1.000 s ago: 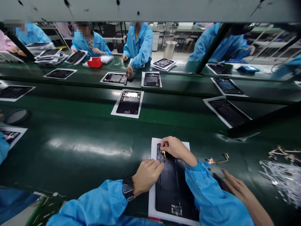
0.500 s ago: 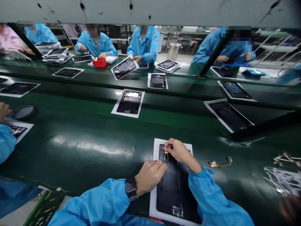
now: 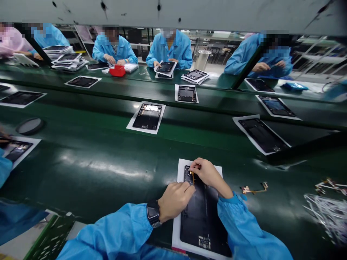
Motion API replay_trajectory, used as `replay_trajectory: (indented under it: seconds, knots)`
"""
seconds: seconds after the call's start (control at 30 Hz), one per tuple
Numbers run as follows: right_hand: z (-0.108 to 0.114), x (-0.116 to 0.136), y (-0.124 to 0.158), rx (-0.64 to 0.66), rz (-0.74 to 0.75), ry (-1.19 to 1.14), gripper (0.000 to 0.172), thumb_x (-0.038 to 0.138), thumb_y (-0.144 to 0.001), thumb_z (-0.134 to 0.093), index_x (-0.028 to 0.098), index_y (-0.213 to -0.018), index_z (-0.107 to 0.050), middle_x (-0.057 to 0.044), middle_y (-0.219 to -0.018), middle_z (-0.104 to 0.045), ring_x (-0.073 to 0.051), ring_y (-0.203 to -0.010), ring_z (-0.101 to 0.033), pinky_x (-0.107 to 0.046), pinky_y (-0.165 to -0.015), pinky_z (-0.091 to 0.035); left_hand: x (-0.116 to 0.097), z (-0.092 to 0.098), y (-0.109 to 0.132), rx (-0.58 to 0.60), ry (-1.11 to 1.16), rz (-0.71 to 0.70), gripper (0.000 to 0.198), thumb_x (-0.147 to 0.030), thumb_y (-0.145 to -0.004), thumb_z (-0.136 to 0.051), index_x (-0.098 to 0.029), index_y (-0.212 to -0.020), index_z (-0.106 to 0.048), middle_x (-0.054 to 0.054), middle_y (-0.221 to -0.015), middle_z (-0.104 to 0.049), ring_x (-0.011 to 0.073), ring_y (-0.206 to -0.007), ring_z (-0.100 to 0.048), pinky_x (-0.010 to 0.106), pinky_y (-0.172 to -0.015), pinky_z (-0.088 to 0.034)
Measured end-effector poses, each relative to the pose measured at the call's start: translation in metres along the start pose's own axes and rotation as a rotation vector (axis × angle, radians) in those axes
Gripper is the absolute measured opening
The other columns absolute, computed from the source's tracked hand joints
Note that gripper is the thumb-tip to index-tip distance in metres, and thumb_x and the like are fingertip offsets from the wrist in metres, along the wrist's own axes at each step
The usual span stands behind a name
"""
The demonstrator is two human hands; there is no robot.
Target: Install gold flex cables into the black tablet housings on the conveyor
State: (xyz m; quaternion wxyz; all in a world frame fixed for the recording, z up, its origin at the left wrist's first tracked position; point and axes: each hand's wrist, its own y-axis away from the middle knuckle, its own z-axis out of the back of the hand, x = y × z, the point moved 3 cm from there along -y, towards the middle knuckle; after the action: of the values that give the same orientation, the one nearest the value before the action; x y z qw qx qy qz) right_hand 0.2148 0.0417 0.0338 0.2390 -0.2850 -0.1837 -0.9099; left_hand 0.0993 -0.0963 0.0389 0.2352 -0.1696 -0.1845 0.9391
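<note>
A black tablet back housing (image 3: 203,220) lies in front of me on a white sheet (image 3: 176,233). Near its upper left corner is a thin orange flex cable (image 3: 193,177). My right hand (image 3: 207,174) pinches the upper end of this cable over the housing. Just below, my left hand (image 3: 176,200), with a watch (image 3: 153,212) on the wrist, has its fingers closed by the cable's lower end. What those fingers hold is hidden. Another flex cable (image 3: 254,188) lies on the green bench (image 3: 108,180) to the right.
White strips (image 3: 326,213) and more flex cables (image 3: 330,186) lie far right. Tablet housings on sheets, one (image 3: 148,116) ahead and another (image 3: 262,134) ahead right, rest on the line. A round dark dish (image 3: 29,126) is at left. Co-workers in blue sit opposite; a co-worker's sleeve (image 3: 4,168) shows left.
My hands stay almost in place at the cable, the left shifting slightly. Across the line, a co-worker has lowered a tilted tablet housing toward the bench. The view has shifted a little.
</note>
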Motion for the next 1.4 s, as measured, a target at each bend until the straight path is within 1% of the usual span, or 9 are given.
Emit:
replay_trajectory:
  seconds: [0.23, 0.43, 0.6, 0.87, 0.93, 1.03, 1.17, 1.27, 1.4]
  knots:
    - [-0.001, 0.001, -0.016, 0.094, -0.117, 0.016, 0.009, 0.018, -0.077, -0.071, 0.018, -0.07, -0.065, 0.003, -0.063, -0.059, -0.011, -0.059, -0.052, -0.022, -0.054, -0.033, 0.001, -0.002, 0.001, 0.017, 0.003, -0.009, 0.01, -0.015, -0.098, -0.041, -0.017, -0.095, -0.051, 0.0, -0.077, -0.056, 0.016, -0.064, -0.056, 0.031, -0.054, -0.041]
    - [0.007, -0.002, -0.024, 0.104, -0.183, 0.12, 0.022, 0.025, -0.07, -0.08, 0.019, -0.069, -0.059, 0.003, -0.064, -0.059, -0.012, -0.058, -0.053, -0.023, -0.053, -0.029, 0.0, 0.001, 0.004, 0.056, 0.037, -0.045, 0.016, -0.014, -0.099, -0.038, -0.013, -0.107, -0.052, 0.003, -0.086, -0.063, 0.0165, -0.073, -0.063, 0.031, -0.061, -0.05]
    - [0.006, 0.001, -0.012, 0.103, -0.129, 0.195, 0.03, 0.029, -0.07, -0.082, 0.022, -0.083, -0.057, 0.003, -0.075, -0.061, -0.014, -0.068, -0.054, -0.024, -0.058, -0.028, -0.003, 0.001, 0.008, 0.109, 0.022, -0.079, 0.02, -0.013, -0.099, -0.037, -0.011, -0.113, -0.052, 0.005, -0.089, -0.065, 0.0174, -0.075, -0.064, 0.031, -0.062, -0.051]
    - [0.002, 0.008, 0.005, 0.063, 0.08, 0.368, 0.022, 0.027, -0.085, -0.071, 0.021, -0.096, -0.052, -0.001, -0.093, -0.059, -0.017, -0.076, -0.057, -0.027, -0.062, -0.029, -0.002, -0.002, 0.009, 0.05, 0.01, -0.031, 0.017, -0.015, -0.098, -0.042, -0.013, -0.107, -0.056, 0.004, -0.087, -0.064, 0.0182, -0.077, -0.06, 0.032, -0.063, -0.05]
    - [0.001, 0.008, 0.008, 0.029, 0.095, 0.375, 0.02, 0.028, -0.087, -0.069, 0.021, -0.096, -0.052, -0.001, -0.094, -0.059, -0.018, -0.078, -0.058, -0.028, -0.063, -0.031, -0.001, -0.004, 0.009, 0.044, 0.01, -0.025, 0.015, -0.016, -0.098, -0.043, -0.014, -0.104, -0.057, 0.005, -0.09, -0.064, 0.0181, -0.081, -0.06, 0.032, -0.067, -0.051]
    - [-0.002, 0.005, 0.011, -0.05, 0.126, 0.385, 0.016, 0.029, -0.091, -0.065, 0.021, -0.096, -0.052, -0.002, -0.097, -0.058, -0.018, -0.082, -0.059, -0.028, -0.064, -0.032, -0.001, -0.006, 0.01, 0.008, 0.009, -0.048, 0.018, -0.016, -0.099, -0.043, -0.013, -0.106, -0.058, 0.008, -0.106, -0.065, 0.0183, -0.097, -0.06, 0.031, -0.079, -0.053]
    - [-0.004, -0.002, 0.01, -0.075, 0.115, 0.357, 0.018, 0.033, -0.09, -0.065, 0.021, -0.095, -0.053, -0.002, -0.096, -0.057, -0.018, -0.082, -0.058, -0.028, -0.064, -0.032, 0.0, -0.011, 0.014, -0.025, 0.015, -0.09, 0.021, -0.015, -0.099, -0.043, -0.012, -0.108, -0.06, 0.009, -0.115, -0.066, 0.018, -0.11, -0.059, 0.031, -0.086, -0.054]
    - [-0.002, -0.005, 0.005, -0.024, 0.089, 0.319, 0.02, 0.034, -0.087, -0.07, 0.022, -0.092, -0.054, -0.001, -0.093, -0.057, -0.017, -0.079, -0.058, -0.027, -0.064, -0.031, 0.001, -0.013, 0.016, -0.015, 0.034, -0.106, 0.021, -0.015, -0.099, -0.043, -0.012, -0.106, -0.062, 0.007, -0.114, -0.067, 0.0176, -0.108, -0.061, 0.031, -0.085, -0.054]
    - [0.004, -0.003, 0.0, 0.012, 0.071, 0.298, 0.023, 0.033, -0.085, -0.073, 0.021, -0.091, -0.054, -0.001, -0.091, -0.059, -0.017, -0.078, -0.057, -0.027, -0.064, -0.03, 0.001, -0.012, 0.014, -0.002, 0.042, -0.129, 0.023, -0.016, -0.1, -0.04, -0.012, -0.102, -0.063, 0.006, -0.111, -0.069, 0.0192, -0.099, -0.063, 0.032, -0.077, -0.055]
